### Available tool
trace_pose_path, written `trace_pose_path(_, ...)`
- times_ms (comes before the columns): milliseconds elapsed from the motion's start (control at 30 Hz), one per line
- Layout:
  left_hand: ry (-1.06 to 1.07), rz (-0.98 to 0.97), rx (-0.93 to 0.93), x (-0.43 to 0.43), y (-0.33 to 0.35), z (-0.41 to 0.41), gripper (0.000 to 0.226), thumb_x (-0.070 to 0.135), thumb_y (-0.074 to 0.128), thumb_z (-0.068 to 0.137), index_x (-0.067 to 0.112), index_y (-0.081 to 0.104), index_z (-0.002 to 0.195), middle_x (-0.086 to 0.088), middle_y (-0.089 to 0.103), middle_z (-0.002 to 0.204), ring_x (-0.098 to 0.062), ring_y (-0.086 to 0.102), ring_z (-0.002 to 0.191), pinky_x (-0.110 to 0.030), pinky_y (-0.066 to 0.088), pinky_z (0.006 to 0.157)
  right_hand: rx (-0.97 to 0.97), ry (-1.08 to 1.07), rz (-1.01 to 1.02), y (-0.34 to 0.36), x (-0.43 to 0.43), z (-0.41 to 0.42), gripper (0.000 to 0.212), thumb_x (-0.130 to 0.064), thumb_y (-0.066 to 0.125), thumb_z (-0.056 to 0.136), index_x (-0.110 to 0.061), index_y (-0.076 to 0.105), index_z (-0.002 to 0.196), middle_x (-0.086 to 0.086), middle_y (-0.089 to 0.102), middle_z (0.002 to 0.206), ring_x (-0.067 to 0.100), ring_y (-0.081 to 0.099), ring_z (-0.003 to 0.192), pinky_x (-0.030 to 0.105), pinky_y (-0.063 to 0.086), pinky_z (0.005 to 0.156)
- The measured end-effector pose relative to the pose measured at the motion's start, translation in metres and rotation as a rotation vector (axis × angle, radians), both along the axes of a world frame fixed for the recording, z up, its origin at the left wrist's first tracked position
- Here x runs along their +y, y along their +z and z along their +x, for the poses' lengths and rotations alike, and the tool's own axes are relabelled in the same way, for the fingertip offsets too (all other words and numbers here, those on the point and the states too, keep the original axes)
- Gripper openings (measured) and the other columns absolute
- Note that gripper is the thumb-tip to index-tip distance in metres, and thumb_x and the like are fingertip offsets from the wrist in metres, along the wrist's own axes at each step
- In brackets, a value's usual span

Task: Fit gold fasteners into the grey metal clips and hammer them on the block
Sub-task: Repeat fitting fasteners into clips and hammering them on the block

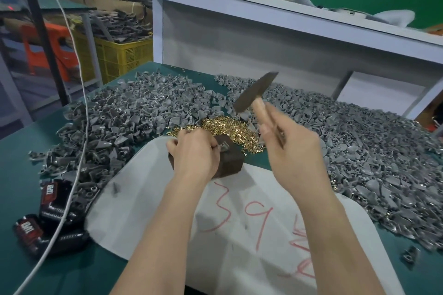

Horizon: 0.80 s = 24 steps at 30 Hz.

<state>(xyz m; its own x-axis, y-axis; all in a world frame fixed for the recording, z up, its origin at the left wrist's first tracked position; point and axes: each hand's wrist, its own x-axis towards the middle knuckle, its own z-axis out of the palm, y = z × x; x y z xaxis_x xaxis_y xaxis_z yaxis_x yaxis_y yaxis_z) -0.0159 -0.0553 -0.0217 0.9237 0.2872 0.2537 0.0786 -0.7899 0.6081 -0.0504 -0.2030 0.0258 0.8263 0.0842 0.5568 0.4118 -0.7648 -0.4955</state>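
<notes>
My left hand (194, 151) pinches a grey metal clip (224, 147) on top of the dark block (231, 158) at the table's middle. Above and to the right, my right hand (290, 143) grips the wooden handle of a hammer (255, 96). The hammer's dark head is raised and blurred, well above the block. A heap of gold fasteners (225, 127) lies just behind the block. Grey clips lie in big piles to the left (124, 112) and to the right (359, 141).
A white sheet (153, 199) with red writing lies under the block on the green table (21, 175). Two black and red packs (51, 201) and a white cable (79, 151) lie at the left. A white shelf (263, 5) rises behind, and a yellow crate (124, 55) stands far left.
</notes>
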Motion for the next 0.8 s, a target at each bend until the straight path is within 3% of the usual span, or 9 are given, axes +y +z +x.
trace_pose_path(67, -0.006, 0.014, 0.016, 0.000, 0.001, 0.000, 0.014, 0.024, 0.058, 0.089, 0.024, 0.070, 0.082, 0.005, 0.067, 0.096, -0.024, 0.042, 0.113, -0.035, 0.024, 0.085, 0.177, 0.028, -0.177, -0.007, 0.004, 0.000, 0.038, -0.032, 0.049, 0.097, -0.037, 0.049, 0.135, -0.013, 0.066, 0.109, 0.008, 0.064, 0.089, 0.019, 0.047, 0.079)
trace_pose_path(133, -0.013, 0.033, 0.021, 0.000, 0.000, 0.001, 0.013, 0.025, 0.058, 0.089, 0.024, 0.070, 0.084, 0.004, 0.067, 0.099, -0.025, 0.043, 0.115, -0.037, 0.025, 0.087, 0.219, 0.021, -0.235, -0.011, 0.006, -0.001, 0.040, -0.025, 0.050, 0.096, -0.035, 0.050, 0.135, -0.007, 0.065, 0.121, 0.019, 0.062, 0.105, 0.024, 0.045, 0.087)
trace_pose_path(200, -0.009, 0.029, 0.009, 0.001, -0.001, 0.001, 0.014, 0.025, 0.058, 0.089, 0.024, 0.070, 0.082, 0.006, 0.067, 0.098, -0.024, 0.043, 0.114, -0.036, 0.024, 0.085, 0.065, -0.003, -0.070, -0.008, 0.004, -0.001, 0.039, -0.021, 0.051, 0.096, -0.028, 0.052, 0.134, -0.008, 0.063, 0.124, 0.011, 0.061, 0.105, 0.020, 0.044, 0.093)
trace_pose_path(267, -0.007, 0.023, -0.005, 0.000, -0.001, 0.002, 0.015, 0.023, 0.059, 0.088, 0.025, 0.070, 0.080, 0.006, 0.067, 0.096, -0.024, 0.043, 0.112, -0.035, 0.021, 0.081, -0.066, -0.007, 0.039, -0.004, 0.001, 0.000, 0.039, -0.021, 0.051, 0.096, -0.027, 0.052, 0.134, -0.007, 0.066, 0.118, 0.004, 0.060, 0.094, 0.004, 0.037, 0.084)
trace_pose_path(367, 0.000, 0.040, 0.007, 0.000, 0.000, 0.001, 0.014, 0.023, 0.058, 0.088, 0.026, 0.071, 0.084, 0.005, 0.067, 0.098, -0.024, 0.044, 0.110, -0.035, 0.021, 0.080, 0.161, 0.017, -0.199, -0.012, 0.000, 0.005, 0.037, -0.024, 0.048, 0.097, -0.032, 0.052, 0.133, 0.000, 0.067, 0.118, 0.022, 0.062, 0.101, 0.022, 0.043, 0.083)
trace_pose_path(433, 0.000, 0.044, -0.003, 0.000, 0.000, 0.001, 0.012, 0.023, 0.058, 0.088, 0.025, 0.070, 0.087, 0.004, 0.067, 0.099, -0.024, 0.045, 0.111, -0.035, 0.022, 0.081, 0.246, 0.018, -0.211, -0.014, -0.001, 0.005, 0.036, -0.023, 0.048, 0.097, -0.032, 0.053, 0.132, -0.001, 0.066, 0.119, 0.024, 0.060, 0.107, 0.027, 0.044, 0.085)
trace_pose_path(567, 0.000, 0.026, 0.002, 0.000, 0.000, 0.002, 0.014, 0.024, 0.060, 0.089, 0.026, 0.069, 0.078, 0.004, 0.067, 0.094, -0.025, 0.044, 0.110, -0.035, 0.020, 0.080, -0.060, 0.009, 0.060, -0.007, -0.002, 0.003, 0.037, -0.025, 0.049, 0.097, -0.029, 0.052, 0.134, -0.003, 0.068, 0.114, 0.005, 0.057, 0.094, 0.004, 0.038, 0.078)
trace_pose_path(700, -0.003, 0.054, 0.020, 0.000, 0.001, 0.000, 0.013, 0.024, 0.058, 0.088, 0.027, 0.070, 0.084, 0.005, 0.067, 0.098, -0.024, 0.044, 0.112, -0.035, 0.022, 0.082, 0.242, 0.033, -0.252, -0.014, 0.003, 0.002, 0.036, -0.029, 0.046, 0.098, -0.038, 0.050, 0.133, 0.000, 0.067, 0.113, 0.024, 0.061, 0.101, 0.028, 0.045, 0.079)
trace_pose_path(800, 0.000, 0.037, 0.017, 0.000, 0.001, -0.001, 0.012, 0.025, 0.059, 0.088, 0.027, 0.070, 0.083, 0.005, 0.067, 0.097, -0.023, 0.044, 0.113, -0.035, 0.024, 0.085, 0.095, -0.004, -0.127, -0.011, 0.004, 0.001, 0.037, -0.025, 0.047, 0.098, -0.032, 0.051, 0.134, -0.001, 0.065, 0.120, 0.022, 0.060, 0.105, 0.026, 0.044, 0.085)
